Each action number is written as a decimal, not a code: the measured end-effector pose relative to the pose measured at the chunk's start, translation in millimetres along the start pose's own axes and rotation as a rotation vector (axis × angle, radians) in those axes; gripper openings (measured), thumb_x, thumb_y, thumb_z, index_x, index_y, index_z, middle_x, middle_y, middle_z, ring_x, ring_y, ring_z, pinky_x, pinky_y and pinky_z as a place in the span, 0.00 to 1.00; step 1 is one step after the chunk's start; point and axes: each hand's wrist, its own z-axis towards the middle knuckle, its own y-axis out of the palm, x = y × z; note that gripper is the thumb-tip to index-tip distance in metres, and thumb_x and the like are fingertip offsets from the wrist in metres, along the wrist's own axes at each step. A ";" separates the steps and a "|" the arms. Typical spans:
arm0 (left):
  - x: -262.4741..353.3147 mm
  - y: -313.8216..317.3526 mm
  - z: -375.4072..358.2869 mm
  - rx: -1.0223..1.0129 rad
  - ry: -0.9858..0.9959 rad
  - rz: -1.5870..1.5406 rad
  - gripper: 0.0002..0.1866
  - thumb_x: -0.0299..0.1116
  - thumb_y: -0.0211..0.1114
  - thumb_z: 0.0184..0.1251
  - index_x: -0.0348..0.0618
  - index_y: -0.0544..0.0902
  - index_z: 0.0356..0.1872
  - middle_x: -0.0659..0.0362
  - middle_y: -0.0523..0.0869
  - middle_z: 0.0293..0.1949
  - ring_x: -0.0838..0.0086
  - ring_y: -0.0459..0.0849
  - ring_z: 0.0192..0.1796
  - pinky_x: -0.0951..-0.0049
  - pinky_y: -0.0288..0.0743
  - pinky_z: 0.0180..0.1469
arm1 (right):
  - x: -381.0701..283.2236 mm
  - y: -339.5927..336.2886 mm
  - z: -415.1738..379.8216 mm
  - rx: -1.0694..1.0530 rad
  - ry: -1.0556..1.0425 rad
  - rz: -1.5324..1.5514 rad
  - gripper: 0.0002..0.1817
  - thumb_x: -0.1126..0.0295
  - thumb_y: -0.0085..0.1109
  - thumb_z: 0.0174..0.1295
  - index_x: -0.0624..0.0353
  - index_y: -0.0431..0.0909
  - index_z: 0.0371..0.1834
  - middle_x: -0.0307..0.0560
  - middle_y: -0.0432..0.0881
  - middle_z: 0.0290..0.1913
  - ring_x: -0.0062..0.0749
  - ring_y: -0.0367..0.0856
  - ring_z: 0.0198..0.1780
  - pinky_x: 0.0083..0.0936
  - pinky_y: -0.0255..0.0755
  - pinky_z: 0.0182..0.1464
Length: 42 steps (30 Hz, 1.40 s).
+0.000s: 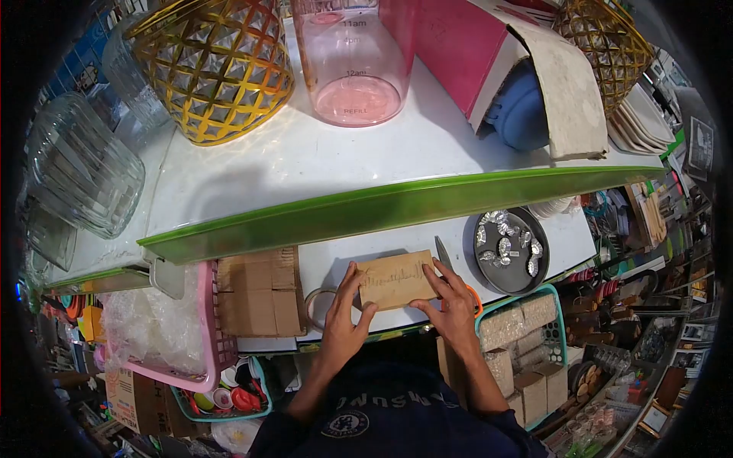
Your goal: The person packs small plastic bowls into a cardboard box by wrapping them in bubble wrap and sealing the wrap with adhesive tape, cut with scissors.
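Note:
Between my two hands is a small brown cardboard box with dark handwriting on the face turned up to me. My left hand grips its left end, fingers along the edge and thumb at the near corner. At the opposite end, my right hand holds it the same way. Partly hidden behind that hand lies a pair of scissors, blades pointing away, with an orange handle. A roll of tape rests just left of my left hand.
A dark round pan holds several silver fluted tins. Brown cardboard lies left, beside a pink basket of bubble wrap. A teal basket of wrapped boxes stands right. Ahead, a green-edged shelf carries glassware and a pink box.

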 end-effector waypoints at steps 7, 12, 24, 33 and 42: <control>9.8 -18.0 -21.8 -0.073 -0.061 0.532 0.33 0.34 0.67 0.65 0.33 0.67 0.68 0.43 0.75 0.51 0.50 0.74 0.57 0.57 0.69 0.62 | 2.3 2.9 2.9 0.074 -0.086 -0.059 0.39 0.60 0.78 0.43 0.55 0.77 0.63 0.49 0.75 0.65 0.42 0.81 0.48 0.32 0.79 0.47; -6.8 -14.6 -37.1 -0.171 -0.086 0.683 0.36 0.33 0.67 0.63 0.30 0.64 0.70 0.43 0.74 0.52 0.49 0.73 0.57 0.52 0.67 0.64 | -0.7 2.6 7.2 0.068 -0.041 -0.071 0.38 0.60 0.78 0.43 0.55 0.77 0.63 0.49 0.76 0.65 0.42 0.81 0.50 0.33 0.79 0.49; 6.6 -21.2 -27.9 -0.027 -0.080 0.309 0.29 0.21 0.56 0.68 0.32 0.63 0.71 0.47 0.79 0.47 0.59 0.81 0.46 0.61 0.73 0.55 | -4.8 1.1 3.7 0.030 0.015 -0.054 0.38 0.58 0.76 0.48 0.55 0.75 0.64 0.51 0.74 0.65 0.44 0.81 0.53 0.35 0.79 0.52; 13.7 -6.9 -43.6 0.104 0.006 -0.485 0.27 0.17 0.54 0.70 0.34 0.61 0.69 0.52 0.70 0.48 0.72 0.79 0.38 0.73 0.75 0.41 | -8.2 -0.6 1.8 0.012 -0.023 -0.044 0.38 0.60 0.74 0.53 0.56 0.71 0.68 0.59 0.66 0.68 0.50 0.75 0.60 0.40 0.75 0.57; 37.9 -1.4 -44.1 0.031 0.141 -0.562 0.28 0.15 0.53 0.69 0.34 0.59 0.69 0.49 0.67 0.52 0.69 0.81 0.39 0.72 0.76 0.42 | -28.2 -9.2 -0.2 0.151 -0.121 -0.066 0.32 0.65 0.73 0.54 0.57 0.76 0.64 0.62 0.65 0.68 0.54 0.67 0.65 0.40 0.69 0.61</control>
